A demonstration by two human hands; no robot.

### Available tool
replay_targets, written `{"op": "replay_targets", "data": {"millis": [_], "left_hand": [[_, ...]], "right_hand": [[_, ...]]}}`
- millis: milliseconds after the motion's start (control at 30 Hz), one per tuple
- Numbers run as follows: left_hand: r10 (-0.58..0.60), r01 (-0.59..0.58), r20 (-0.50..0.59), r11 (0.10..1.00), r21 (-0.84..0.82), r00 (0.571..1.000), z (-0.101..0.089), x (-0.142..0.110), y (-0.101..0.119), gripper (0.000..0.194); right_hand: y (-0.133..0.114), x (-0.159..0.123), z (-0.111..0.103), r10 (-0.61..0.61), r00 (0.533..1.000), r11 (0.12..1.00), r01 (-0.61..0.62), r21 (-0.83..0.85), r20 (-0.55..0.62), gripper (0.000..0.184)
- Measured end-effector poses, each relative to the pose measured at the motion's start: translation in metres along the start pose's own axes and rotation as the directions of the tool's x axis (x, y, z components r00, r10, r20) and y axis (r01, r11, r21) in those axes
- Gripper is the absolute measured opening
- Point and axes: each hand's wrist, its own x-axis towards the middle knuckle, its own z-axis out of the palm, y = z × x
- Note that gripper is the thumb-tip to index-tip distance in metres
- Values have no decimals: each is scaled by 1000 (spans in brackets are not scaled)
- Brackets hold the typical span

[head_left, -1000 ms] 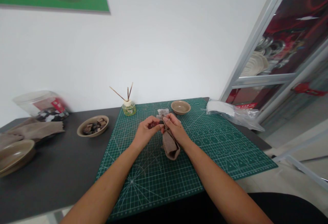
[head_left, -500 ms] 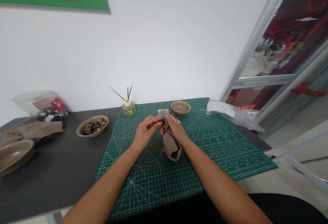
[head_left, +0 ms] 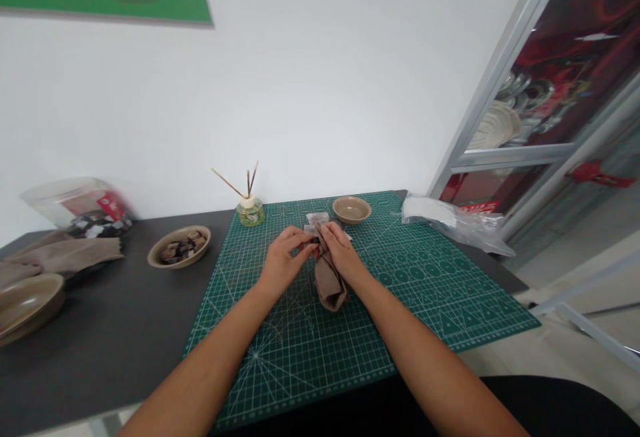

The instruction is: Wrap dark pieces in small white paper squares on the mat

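Over the middle of the green cutting mat [head_left: 280, 357], my right hand [head_left: 341, 250] is closed round a folded brown cloth [head_left: 329, 283], whose loose end hangs down toward me. My left hand [head_left: 285, 253] meets it from the left, thumb and finger pinching a small dark piece [head_left: 315, 240] against the cloth. What exactly this piece is I cannot make out. Just behind my fingers lies a small clear plastic packet [head_left: 317, 218], partly hidden by the hands.
Behind stands a shallow tan bowl [head_left: 352, 210]. A reed diffuser [head_left: 251, 210] is at the mat's back left. Further left are a bowl of small brown and dark pieces [head_left: 180, 248], a clear jar [head_left: 75, 203], brown cloth [head_left: 70, 255] and another bowl [head_left: 30, 303]. A plastic bag [head_left: 455, 220] lies right.
The hanging end of the cloth has swung slightly left. My left fingers have shifted a little at the dark piece, which shows less now.
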Motion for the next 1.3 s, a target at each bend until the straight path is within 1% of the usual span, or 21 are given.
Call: {"op": "replay_targets", "data": {"millis": [67,167,233,333,400,533,633,767,900,967,1067,1167,1233,1300], "left_hand": [[13,-14,28,999,48,1000,0,0,-2,9],[50,-56,55,993,105,997,1,-2,-5,10],[70,-75,46,990,119,996,3,-2,-5,8],[63,-65,17,993,102,998,4,-2,-3,7],[34,-35,20,997,67,999,4,-2,0,7],[-71,70,-12,994,-81,997,1,-1,4,6],[-110,104,-27,978,-180,994,0,-1,4,7],[-79,73,-16,970,-232,997,2,-2,3,6],[-44,40,-17,979,-199,999,5,0,1,1],[-48,44,-14,980,-193,999,6,0,1,1],[-96,90,-12,967,-239,995,4,1,1,3],[-146,138,0,937,-322,989,1,0,0,7],[-151,149,19,925,-349,988,0,0,-1,9],[-139,143,36,927,-346,990,0,0,-2,9]], "right_hand": [[0,-1,0,-19,1000,999,19,-42,-2,25],[3,-1,0,-4,999,993,9,-114,37,21],[6,-1,0,2,1000,985,3,-175,28,20],[8,0,0,-14,1000,970,11,-241,-14,20],[6,0,0,-15,1000,983,15,-182,-2,21],[-2,-2,1,4,999,999,-6,46,47,25],[-6,-4,3,20,998,993,-27,112,68,28],[-3,-3,3,31,994,993,-42,109,101,27],[4,-1,2,-27,998,999,25,31,59,24],[5,0,2,-46,998,999,45,15,47,24],[3,0,1,-17,998,998,13,64,53,23],[-1,-1,1,22,996,989,-35,141,91,24],[-4,-2,1,20,996,986,-35,164,92,25],[-5,-2,2,4,998,985,-15,171,63,26]]}}
